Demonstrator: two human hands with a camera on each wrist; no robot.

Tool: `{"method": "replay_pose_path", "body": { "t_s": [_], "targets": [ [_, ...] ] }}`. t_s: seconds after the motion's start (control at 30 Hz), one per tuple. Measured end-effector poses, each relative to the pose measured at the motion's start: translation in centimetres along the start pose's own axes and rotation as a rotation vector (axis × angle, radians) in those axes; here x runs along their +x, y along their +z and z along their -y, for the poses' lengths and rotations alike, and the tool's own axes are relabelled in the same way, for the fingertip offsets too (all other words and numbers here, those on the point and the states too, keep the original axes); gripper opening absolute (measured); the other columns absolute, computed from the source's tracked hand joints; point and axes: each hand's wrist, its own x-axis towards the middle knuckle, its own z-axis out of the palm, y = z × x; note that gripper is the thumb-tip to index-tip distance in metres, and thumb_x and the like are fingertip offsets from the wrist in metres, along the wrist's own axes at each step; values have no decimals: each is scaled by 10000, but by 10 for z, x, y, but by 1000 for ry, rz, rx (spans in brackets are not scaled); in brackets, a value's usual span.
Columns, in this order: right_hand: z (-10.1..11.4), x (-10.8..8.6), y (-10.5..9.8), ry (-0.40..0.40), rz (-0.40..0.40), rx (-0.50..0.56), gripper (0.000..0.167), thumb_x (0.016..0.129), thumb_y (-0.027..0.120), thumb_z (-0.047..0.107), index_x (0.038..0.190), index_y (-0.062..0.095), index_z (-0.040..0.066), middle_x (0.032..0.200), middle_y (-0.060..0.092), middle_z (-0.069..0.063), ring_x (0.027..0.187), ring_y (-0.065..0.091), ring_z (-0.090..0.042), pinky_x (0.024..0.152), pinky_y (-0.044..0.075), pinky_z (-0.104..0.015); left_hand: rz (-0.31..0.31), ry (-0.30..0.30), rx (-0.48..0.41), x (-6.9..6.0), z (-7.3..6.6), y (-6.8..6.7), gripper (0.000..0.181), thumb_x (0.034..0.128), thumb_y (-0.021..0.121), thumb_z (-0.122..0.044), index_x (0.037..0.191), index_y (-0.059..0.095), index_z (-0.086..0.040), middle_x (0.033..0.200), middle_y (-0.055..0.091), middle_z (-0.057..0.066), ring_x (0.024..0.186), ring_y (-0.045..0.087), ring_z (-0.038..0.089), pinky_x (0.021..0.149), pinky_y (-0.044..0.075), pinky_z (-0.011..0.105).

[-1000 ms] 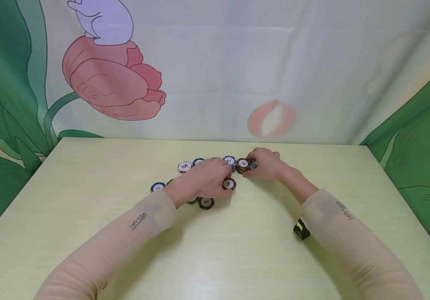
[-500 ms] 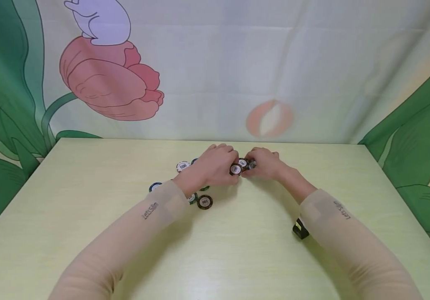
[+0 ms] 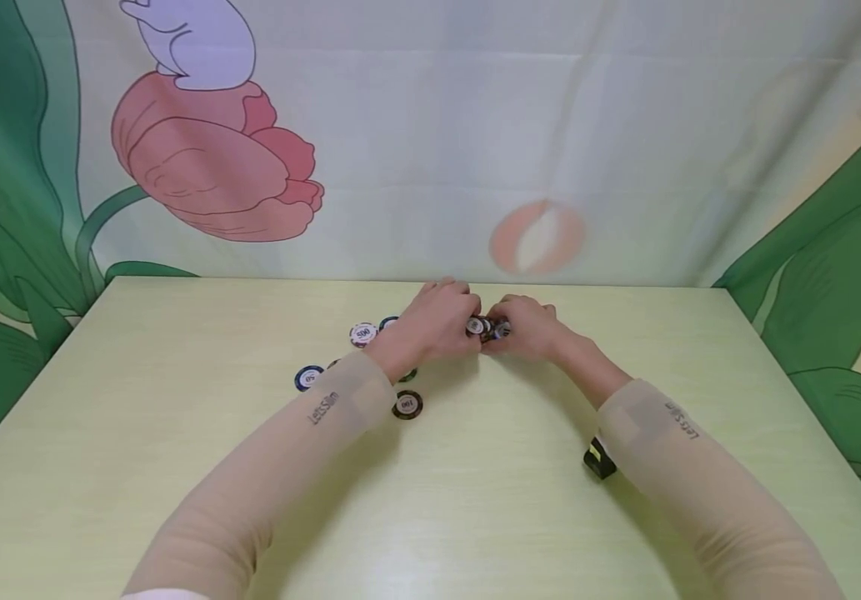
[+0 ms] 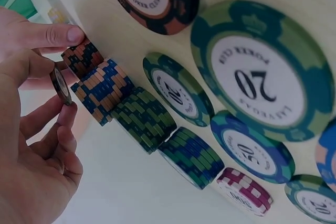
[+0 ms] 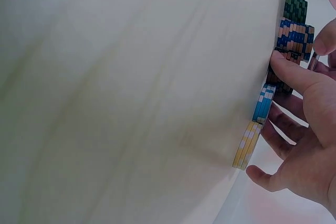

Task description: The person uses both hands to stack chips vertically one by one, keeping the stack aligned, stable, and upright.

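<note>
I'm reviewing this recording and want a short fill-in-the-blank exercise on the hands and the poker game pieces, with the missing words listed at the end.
1. The left hand pinches a poker ____.
2. In the right wrist view, the lowest stack, near the right hand, is mainly ____ in colour.
3. In the left wrist view, the biggest-looking green chip shows the number ____.
4. In the head view, the lowest loose chip shows the number ____.

Missing words: chip; yellow; 20; 100.

Blue-and-orange checked chip stack [image 4: 105, 92]
</note>
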Motion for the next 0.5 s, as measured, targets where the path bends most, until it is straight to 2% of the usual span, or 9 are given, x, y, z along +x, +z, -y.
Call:
{"method": "replay_pose_path", "body": {
  "t_s": [0.13, 0.23, 0.37, 0.5],
  "targets": [
    [-1, 0, 1, -9, -3, 1, 368, 850, 850, 341, 1095, 742, 89, 1078, 673, -59, 985, 617, -270, 813, 408, -560, 11, -1, 6, 3, 0, 4, 231, 879, 757, -276, 1042, 731, -114, 987, 613, 24, 935, 511, 223, 876, 426, 397],
    [0, -1, 1, -15, -7, 6, 366, 849, 850, 334, 1094, 739, 85, 1081, 670, -65, 989, 615, -277, 811, 405, -564, 14, -12, -13, 4, 1, 6, 340, 892, 752, -277, 1178, 708, -98, 1091, 648, 45, 1019, 535, 235, 948, 427, 418],
    [0, -2, 1, -9, -6, 13, 361, 853, 847, 331, 1099, 740, 90, 1085, 664, -65, 996, 612, -279, 821, 396, -566, 5, -38, -95, 5, 2, 6, 510, 893, 753, -256, 1344, 583, -92, 1196, 666, 72, 1107, 548, 253, 1015, 406, 451],
    [-1, -1, 2, -1, -1, 21, 331, 862, 840, 331, 1087, 745, 109, 1077, 664, -50, 988, 610, -268, 823, 385, -553, -8, -56, -163, 6, 3, 7, 521, 886, 766, -243, 1324, 519, -108, 1103, 673, 49, 1043, 546, 242, 988, 395, 448]
  ]
}}
